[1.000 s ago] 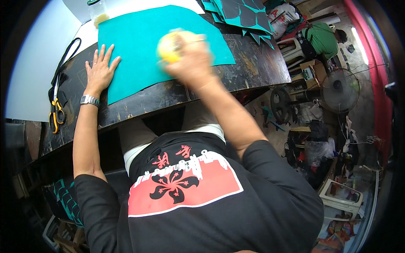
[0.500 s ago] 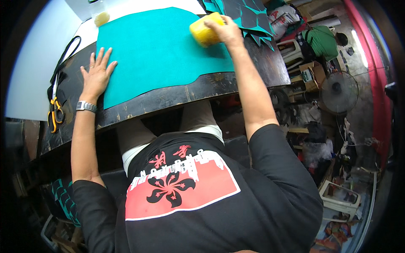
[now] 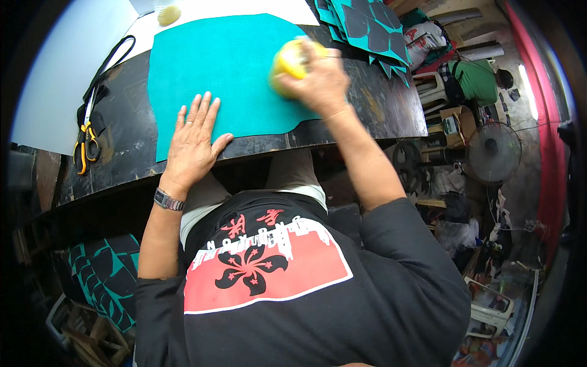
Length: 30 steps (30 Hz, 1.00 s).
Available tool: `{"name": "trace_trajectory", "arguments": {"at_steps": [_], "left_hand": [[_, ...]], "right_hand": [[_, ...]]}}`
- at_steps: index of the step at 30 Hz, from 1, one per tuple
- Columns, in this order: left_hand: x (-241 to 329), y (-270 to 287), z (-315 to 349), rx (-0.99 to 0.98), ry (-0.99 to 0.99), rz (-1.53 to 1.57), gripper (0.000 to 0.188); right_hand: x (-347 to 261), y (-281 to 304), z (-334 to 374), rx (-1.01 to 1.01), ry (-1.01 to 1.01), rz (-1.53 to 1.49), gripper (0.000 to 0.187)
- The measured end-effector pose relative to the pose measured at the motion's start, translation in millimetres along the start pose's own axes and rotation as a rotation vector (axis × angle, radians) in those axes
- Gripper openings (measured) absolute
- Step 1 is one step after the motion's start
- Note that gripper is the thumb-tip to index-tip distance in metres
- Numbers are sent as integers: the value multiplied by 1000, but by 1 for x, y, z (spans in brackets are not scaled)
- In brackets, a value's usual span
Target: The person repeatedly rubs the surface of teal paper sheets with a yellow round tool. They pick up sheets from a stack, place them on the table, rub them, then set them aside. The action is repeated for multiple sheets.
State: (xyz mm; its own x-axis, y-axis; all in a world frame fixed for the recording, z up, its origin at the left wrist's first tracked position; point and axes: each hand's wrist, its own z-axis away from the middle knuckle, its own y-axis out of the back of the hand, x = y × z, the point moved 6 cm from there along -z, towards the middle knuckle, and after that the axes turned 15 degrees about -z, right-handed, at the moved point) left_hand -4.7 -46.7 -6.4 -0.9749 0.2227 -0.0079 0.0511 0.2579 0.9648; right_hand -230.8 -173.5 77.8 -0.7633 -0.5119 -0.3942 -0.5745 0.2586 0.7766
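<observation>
The right hand [image 3: 323, 79] is closed around a yellow thing [image 3: 286, 68], blurred, so I cannot tell its kind; it is at the right part of the green sheet [image 3: 220, 67], which lies on the dark table [image 3: 129, 125]. The left hand [image 3: 194, 145] is open, grasps nothing, and rests with palm down on the near edge of this sheet. Scissors [image 3: 83, 153] lie at the left, and green-black pieces [image 3: 367, 30] at the far right

Sheet [image 3: 226, 73]: solid teal. Held item [image 3: 282, 68]: yellow. Table [image 3: 131, 131]: black with pale scuffs. Scissor handles [image 3: 84, 134]: yellow and black. Stacked pieces [image 3: 362, 25]: teal with dark patches. Shirt [image 3: 403, 275]: black, red panel [image 3: 205, 295], black flower [image 3: 251, 269].
</observation>
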Motion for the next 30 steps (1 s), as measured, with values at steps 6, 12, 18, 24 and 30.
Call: {"name": "trace_trajectory", "arguments": {"at_steps": [6,12,18,24,30], "left_hand": [[8,6,1,-45,-102,55,75],[15,5,9,-67,-270,151,79],[15,7,22,-27,-204,265,81],[20,10,15,-97,-249,197,76],[21,19,10,-109,-161,95,76]], "right_hand": [[97,19,-51,25,-458,249,96],[-90,-86,-49,51,199,-1,86],[-233,-115,-3,-289,485,-368,87],[-207,-166,-101,-284,294,-235,81],[-173,-212,-168,-168,72,-244,74]]}}
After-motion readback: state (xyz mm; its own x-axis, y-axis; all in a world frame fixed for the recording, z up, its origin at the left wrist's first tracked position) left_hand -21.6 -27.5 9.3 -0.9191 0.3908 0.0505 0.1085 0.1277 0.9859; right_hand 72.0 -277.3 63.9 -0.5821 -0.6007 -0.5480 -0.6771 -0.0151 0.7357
